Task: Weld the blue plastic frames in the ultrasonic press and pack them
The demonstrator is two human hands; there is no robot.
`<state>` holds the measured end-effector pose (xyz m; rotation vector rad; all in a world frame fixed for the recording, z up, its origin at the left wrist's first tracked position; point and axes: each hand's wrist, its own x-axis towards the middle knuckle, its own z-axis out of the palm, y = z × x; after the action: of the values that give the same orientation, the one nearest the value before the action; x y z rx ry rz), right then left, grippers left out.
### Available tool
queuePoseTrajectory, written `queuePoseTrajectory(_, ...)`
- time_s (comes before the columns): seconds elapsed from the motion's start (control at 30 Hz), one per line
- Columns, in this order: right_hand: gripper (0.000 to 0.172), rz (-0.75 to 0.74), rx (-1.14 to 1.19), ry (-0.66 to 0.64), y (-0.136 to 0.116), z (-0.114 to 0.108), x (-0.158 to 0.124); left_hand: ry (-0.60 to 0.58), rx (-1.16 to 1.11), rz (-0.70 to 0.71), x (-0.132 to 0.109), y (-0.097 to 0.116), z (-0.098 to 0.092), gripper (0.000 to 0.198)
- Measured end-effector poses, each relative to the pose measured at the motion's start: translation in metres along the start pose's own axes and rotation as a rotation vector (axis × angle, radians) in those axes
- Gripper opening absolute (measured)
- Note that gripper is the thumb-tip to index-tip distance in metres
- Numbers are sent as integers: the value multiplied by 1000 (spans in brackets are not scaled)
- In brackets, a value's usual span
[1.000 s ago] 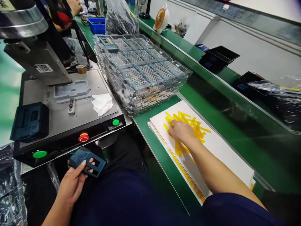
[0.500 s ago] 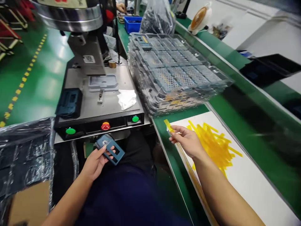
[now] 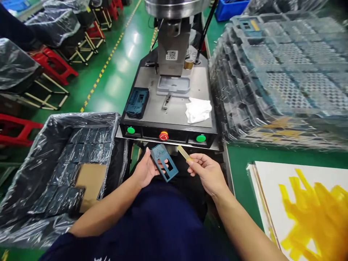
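Note:
My left hand [image 3: 146,168] is closed on a dark teal plastic housing [image 3: 163,161] with a rectangular window, tilted above my lap. Pinched between the thumb and fingers of my right hand [image 3: 205,170] is a flat translucent yellow strip [image 3: 183,153], its free end pointing up and left toward the housing. Strip and housing are apart. A heap of similar yellow strips [image 3: 315,203] lies on a white board [image 3: 272,172] at the right. In front of me stands a press machine [image 3: 174,47] with a grey fixture [image 3: 174,85] under its head.
On the press base are a dark housing [image 3: 137,102], a white cloth [image 3: 198,110] and a small metal part [image 3: 166,102]. Green buttons [image 3: 201,138] flank a red stop button [image 3: 163,136]. Clear trays [image 3: 272,79] are stacked right; a plastic-lined bin [image 3: 62,127] with wrapped pieces stands left.
My view has turned left. My right hand has carried the yellow strip away from the board, close to the housing, which stays in my left hand.

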<state>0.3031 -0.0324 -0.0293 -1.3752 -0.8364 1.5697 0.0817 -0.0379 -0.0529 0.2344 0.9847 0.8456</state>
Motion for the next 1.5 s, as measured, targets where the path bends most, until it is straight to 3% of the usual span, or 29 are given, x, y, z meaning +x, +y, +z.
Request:
queuePoseTrajectory(0.23, 38, -34, -109, -67, 17, 27, -9, -66, -87, -4, 5, -1, 9, 59)
queuePoseTrajectory(0.37, 41, 15, -150, -61, 21, 28, -10, -58, -166, 41, 4, 1, 11, 51)
queuePoseTrajectory(0.5, 41, -24, -108, 34, 29, 21, -5, -56, -197, 67, 4, 4, 7, 49)
queuePoseTrajectory(0.73, 33, -299, -107, 231, 53, 23, -3, -163, -187, -11, 3, -4, 7, 49)
queuePoseTrajectory(0.97, 39, -210, 23, 396, 55, 21, 1, -226, -62, 44, -3, -8, 7, 33)
queuePoseTrajectory(1.13, 28, -393, -114, 488, 56, 14, 4, -178, 130, -80, -1, -4, -3, 46)
queuePoseTrajectory(1.23, 19, -547, -262, 426, 55, 13, -2, -206, 155, -223, 0, 0, -3, 72)
queuePoseTrajectory(1.33, 15, -791, -430, 230, 50, 14, -10, -228, 94, -323, 1, 5, -3, 89)
queuePoseTrajectory(1.43, 19, -896, -472, 11, 44, 15, -15, -174, 30, -391, 2, 8, -6, 71)
queuePoseTrajectory(1.5, 18, -803, -442, -32, 44, 16, -14, -118, -3, -367, 2, 8, -8, 48)
